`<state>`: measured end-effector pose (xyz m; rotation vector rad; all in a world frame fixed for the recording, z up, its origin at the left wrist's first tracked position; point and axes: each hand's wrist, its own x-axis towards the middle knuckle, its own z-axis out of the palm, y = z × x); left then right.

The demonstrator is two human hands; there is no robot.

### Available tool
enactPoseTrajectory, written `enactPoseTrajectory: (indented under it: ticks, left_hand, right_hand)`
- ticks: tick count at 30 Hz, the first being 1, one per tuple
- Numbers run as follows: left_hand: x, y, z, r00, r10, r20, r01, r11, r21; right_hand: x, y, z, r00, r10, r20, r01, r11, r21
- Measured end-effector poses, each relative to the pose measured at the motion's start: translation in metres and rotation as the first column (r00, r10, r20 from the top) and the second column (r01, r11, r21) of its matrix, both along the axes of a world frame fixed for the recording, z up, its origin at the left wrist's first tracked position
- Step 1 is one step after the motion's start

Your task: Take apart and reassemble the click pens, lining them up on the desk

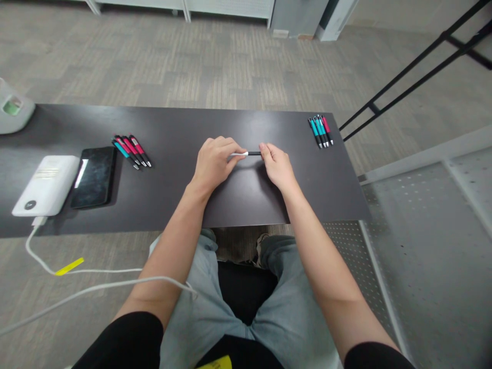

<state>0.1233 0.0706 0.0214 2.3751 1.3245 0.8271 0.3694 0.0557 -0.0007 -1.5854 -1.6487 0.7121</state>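
Note:
Over the middle of the dark table [172, 205], a thin pen [251, 153], white on the left and black on the right, lies level between my hands. My left hand [217, 161] pinches its white end between thumb and fingers. The black end is gripped by my right hand [277, 164], its fingers curled in. Several red and teal pens [132, 150] lie side by side on the table to the left. A second group of teal and red pens [320, 131] is near the far right corner.
A black phone [94, 177] and a white power bank [46, 184] with a white cable [103, 292] are at the left. A white device [14, 110] sits at the far left edge. Black metal bars [407, 72] and a perforated panel [434, 230] stand right of the table.

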Motion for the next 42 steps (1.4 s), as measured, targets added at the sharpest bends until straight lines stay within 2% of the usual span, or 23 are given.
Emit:
enactPoseTrajectory:
  ticks: [12,16,19,21,24,29,35,38,42]
  left_hand:
    - [0.001,0.0,-0.003,1.0,-0.002,-0.031,0.006,0.995,0.103]
    - [0.005,0.0,-0.005,0.997,0.067,0.038,-0.07,0.993,0.09]
    - [0.009,0.0,-0.008,0.984,0.091,0.153,-0.095,0.995,0.022]
    - [0.012,0.001,-0.01,0.966,0.051,0.255,-0.032,0.996,-0.08]
    - [0.014,0.002,-0.013,0.908,-0.016,0.418,0.108,0.974,-0.197]
    - [0.016,0.001,-0.011,0.806,-0.096,0.584,0.27,0.938,-0.218]
    - [0.014,0.001,-0.007,0.82,-0.058,0.569,0.243,0.936,-0.255]
    - [0.015,0.003,-0.009,0.828,-0.077,0.556,0.248,0.939,-0.239]
    - [0.011,0.006,-0.013,0.9,-0.074,0.43,0.168,0.968,-0.186]
  right_hand:
    - [0.001,0.002,0.01,0.998,0.012,-0.058,-0.015,0.999,-0.051]
    - [0.002,0.005,0.012,0.977,0.038,-0.209,-0.045,0.999,-0.026]
    - [-0.002,0.007,0.01,0.93,0.085,-0.358,-0.074,0.996,0.044]
    - [-0.006,0.006,0.008,0.906,0.12,-0.405,-0.091,0.992,0.091]
    - [-0.014,0.004,0.007,0.906,0.167,-0.389,-0.109,0.98,0.165]
    - [-0.019,0.0,0.014,0.938,0.234,-0.257,-0.158,0.945,0.285]
    - [-0.017,-0.001,0.016,0.938,0.294,-0.185,-0.211,0.905,0.369]
    - [-0.017,0.0,0.015,0.944,0.263,-0.201,-0.183,0.92,0.346]
    - [-0.011,0.003,0.014,0.941,0.169,-0.295,-0.081,0.954,0.288]
